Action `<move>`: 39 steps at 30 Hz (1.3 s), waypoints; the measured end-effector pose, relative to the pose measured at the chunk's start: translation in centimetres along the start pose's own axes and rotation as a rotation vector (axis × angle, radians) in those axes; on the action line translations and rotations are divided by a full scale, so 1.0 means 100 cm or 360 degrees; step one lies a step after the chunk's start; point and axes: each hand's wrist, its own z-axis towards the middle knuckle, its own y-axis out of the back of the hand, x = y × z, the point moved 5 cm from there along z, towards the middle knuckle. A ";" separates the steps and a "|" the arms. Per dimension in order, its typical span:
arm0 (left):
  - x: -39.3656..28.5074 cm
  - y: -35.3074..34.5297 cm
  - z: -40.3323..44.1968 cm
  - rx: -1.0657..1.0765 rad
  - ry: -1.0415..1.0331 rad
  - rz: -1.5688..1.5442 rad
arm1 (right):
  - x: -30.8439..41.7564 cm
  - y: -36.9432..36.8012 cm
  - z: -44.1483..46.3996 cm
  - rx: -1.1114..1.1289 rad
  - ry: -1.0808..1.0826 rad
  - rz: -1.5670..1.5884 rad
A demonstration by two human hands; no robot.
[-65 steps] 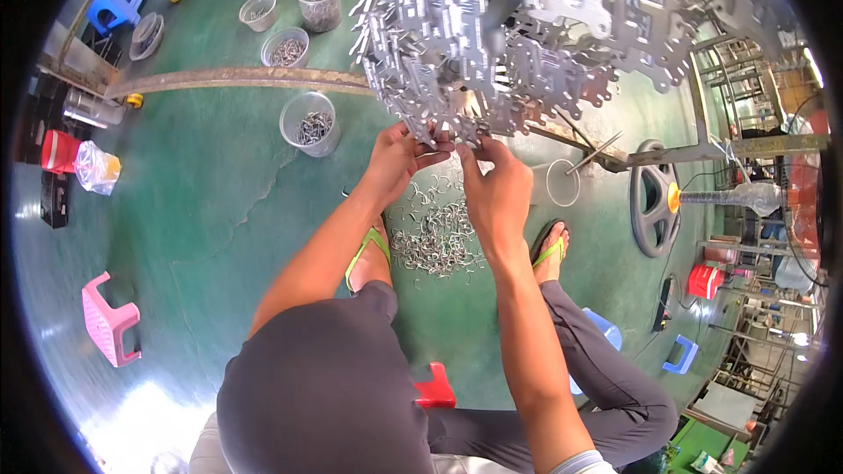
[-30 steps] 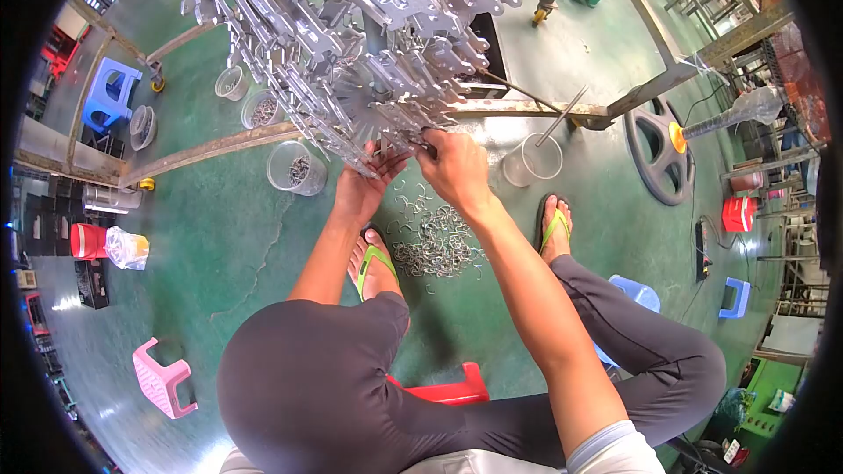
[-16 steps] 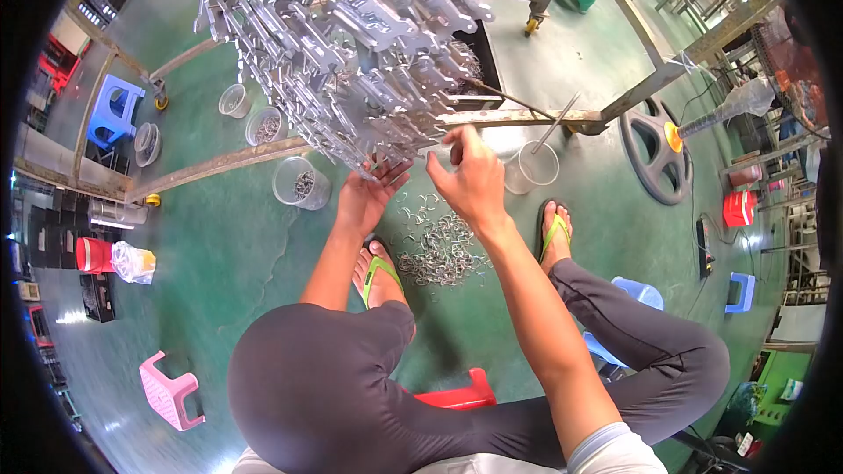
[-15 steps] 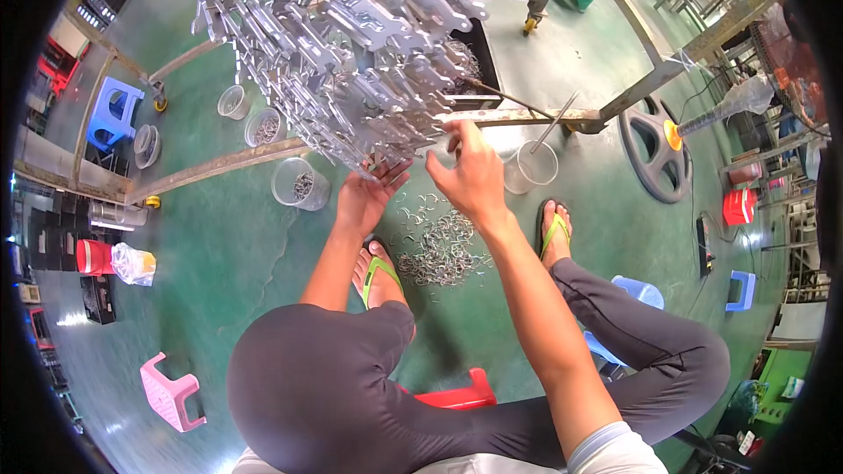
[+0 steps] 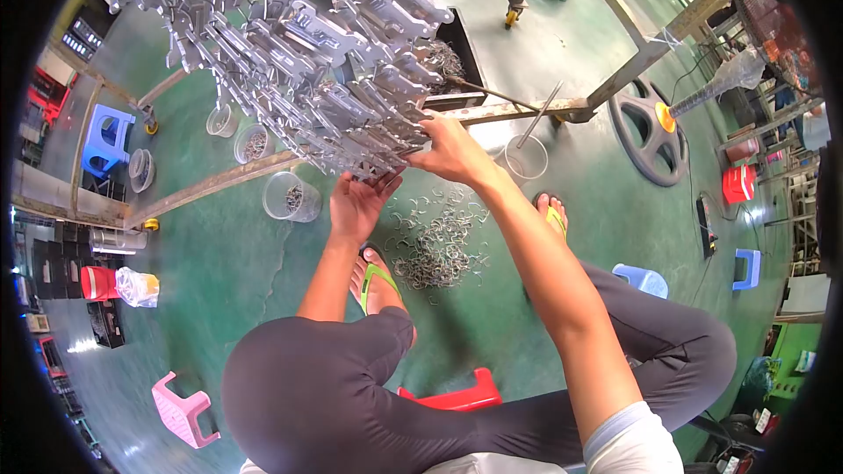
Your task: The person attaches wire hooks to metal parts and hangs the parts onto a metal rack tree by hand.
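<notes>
- The bunch of stamped metal plates (image 5: pixel 325 53) hangs in front of the person, above the floor (image 5: pixel 342 355), and its lower edge is at the two hands.
- One plate is probably light, thin and stiff; the whole bunch looks heavy and may swing or tangle. The smooth metal can be slippery, and the edges are perhaps sharp.
- A good hold, I judge, is at the flat faces of one low plate, with fingertips, near its end.
- The left hand (image 5: pixel 353 211) is palm up, its fingers bent at the lowest plates; I cannot tell if it grasps one.
- The right hand (image 5: pixel 450 154) touches the lower right side with fingers bent; its exact grip is hidden.
- Below the hands, a loose pile of small metal hooks (image 5: pixel 439 254) lies on the floor.
- Farther out are a clear tub (image 5: pixel 277 198) with metal pieces, a black tray (image 5: pixel 472 53) and a red stool (image 5: pixel 461 398).
</notes>
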 end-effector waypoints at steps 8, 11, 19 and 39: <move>0.004 -0.002 -0.002 0.0162 -0.0008 -0.0047 | 0.008 -0.001 -0.056 -0.0333 -0.0175 0.0258; 0.004 0.002 0.001 0.0097 0.0002 -0.0031 | -0.005 -0.015 -0.055 -0.0402 -0.0203 0.0405; 0.004 0.007 -0.001 0.0115 0.0038 0.0025 | -0.015 -0.031 -0.052 -0.0049 -0.0685 0.0901; 0.002 -0.002 -0.003 0.0081 0.0016 0.0035 | 0.002 -0.025 -0.052 -0.0326 -0.0020 0.0266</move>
